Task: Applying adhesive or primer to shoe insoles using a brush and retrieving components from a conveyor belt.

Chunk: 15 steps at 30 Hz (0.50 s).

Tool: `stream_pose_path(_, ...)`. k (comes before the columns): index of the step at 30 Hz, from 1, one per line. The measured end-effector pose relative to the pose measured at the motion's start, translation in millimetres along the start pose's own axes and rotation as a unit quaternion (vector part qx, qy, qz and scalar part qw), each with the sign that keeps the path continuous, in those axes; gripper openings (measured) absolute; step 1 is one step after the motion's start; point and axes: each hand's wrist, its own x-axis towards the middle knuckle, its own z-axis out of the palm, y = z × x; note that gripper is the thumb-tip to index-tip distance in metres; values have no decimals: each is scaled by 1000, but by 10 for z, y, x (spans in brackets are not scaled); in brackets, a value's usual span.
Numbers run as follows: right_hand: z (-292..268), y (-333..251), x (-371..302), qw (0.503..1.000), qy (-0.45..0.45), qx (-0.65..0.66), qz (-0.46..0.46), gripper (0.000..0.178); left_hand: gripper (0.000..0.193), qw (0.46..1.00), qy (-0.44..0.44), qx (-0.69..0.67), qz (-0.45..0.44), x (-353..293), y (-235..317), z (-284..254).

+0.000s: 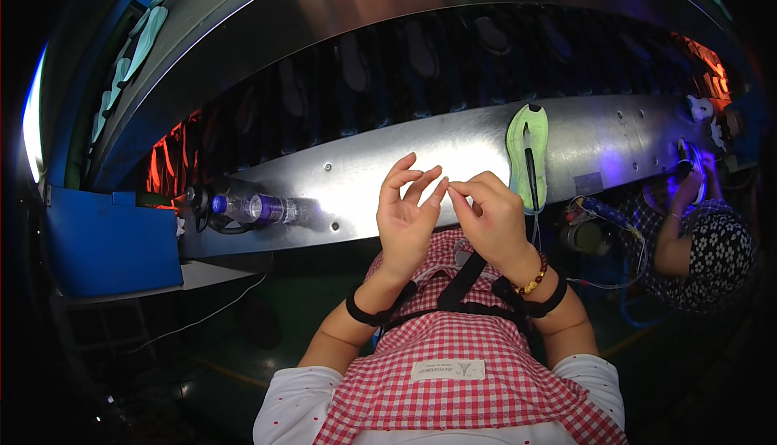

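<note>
My left hand (409, 217) is raised above the metal ledge, palm turned up, its fingers loosely bent and spread apart. Against the tip of one of its fingers, my right hand (491, 222) brings thumb and forefinger together in a pinch; anything between them is too small to make out. Just to the right lies a light green shoe sole (518, 149) on the metal ledge (453, 139). Resting lengthwise on that sole is a slim black pen-like tool (531, 171) with a pointed tip and a cable at its lower end.
Clear plastic bottles (257, 208) lie at the ledge's left. Beyond the ledge runs a dark conveyor (388, 80) carrying several soles, with orange glows at both ends. A blue cabinet (113, 242) stands at left. At right, a co-worker in a flowered cap (720, 255) handles a shoe part.
</note>
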Motion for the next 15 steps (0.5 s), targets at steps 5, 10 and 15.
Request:
stream_pose_path(5,14,-24,-10,997,13,-69,-45,5,37,998,-11,62,29,-40,16,63)
stream_pose_path(10,21,-9,3,991,21,-102,-80,5,37,994,-10,102,43,-74,-13,89)
stream_pose_path(15,23,22,14,988,25,-111,-101,6,40,999,7,46,12,-52,-31,59)
